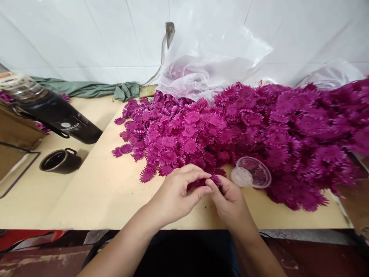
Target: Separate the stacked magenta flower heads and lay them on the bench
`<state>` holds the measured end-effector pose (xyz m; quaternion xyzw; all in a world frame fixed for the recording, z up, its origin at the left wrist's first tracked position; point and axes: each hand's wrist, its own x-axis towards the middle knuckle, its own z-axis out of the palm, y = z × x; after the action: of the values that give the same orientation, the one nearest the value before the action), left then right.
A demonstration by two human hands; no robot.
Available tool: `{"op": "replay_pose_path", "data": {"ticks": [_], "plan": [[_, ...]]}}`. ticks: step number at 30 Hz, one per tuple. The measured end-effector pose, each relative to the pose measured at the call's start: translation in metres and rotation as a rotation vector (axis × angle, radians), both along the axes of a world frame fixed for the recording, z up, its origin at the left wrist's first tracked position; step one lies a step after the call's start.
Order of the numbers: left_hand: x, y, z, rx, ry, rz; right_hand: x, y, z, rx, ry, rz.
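A big heap of magenta fabric flowers (245, 127) covers the right and middle of the pale wooden table (95, 196). Near the front edge my left hand (177, 194) and my right hand (229, 202) meet, both pinching one magenta flower (215, 179) between their fingertips. Most of that flower is hidden by my fingers. A small clear plastic cup (250, 172) lies just right of my right hand, against the heap.
A black thermos (57, 113) lies on its side at the left, its black lid cup (60, 161) standing in front of it. A clear plastic bag (207, 65) with more flowers leans on the white wall. Green cloth (95, 89) lies at the back. A cardboard box (14, 134) sits far left.
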<state>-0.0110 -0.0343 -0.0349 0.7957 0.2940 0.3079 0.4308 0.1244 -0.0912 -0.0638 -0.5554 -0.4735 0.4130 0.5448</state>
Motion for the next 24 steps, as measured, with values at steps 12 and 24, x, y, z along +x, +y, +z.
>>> {"op": "replay_pose_path", "data": {"ticks": [12,24], "plan": [[0.007,-0.001,0.004,-0.34,-0.185,0.22,-0.003,-0.004,0.005,0.007,0.218,0.111],[0.016,-0.011,0.002,-0.503,-0.255,0.203,-0.002,-0.006,0.004,0.034,0.086,-0.025]]}}
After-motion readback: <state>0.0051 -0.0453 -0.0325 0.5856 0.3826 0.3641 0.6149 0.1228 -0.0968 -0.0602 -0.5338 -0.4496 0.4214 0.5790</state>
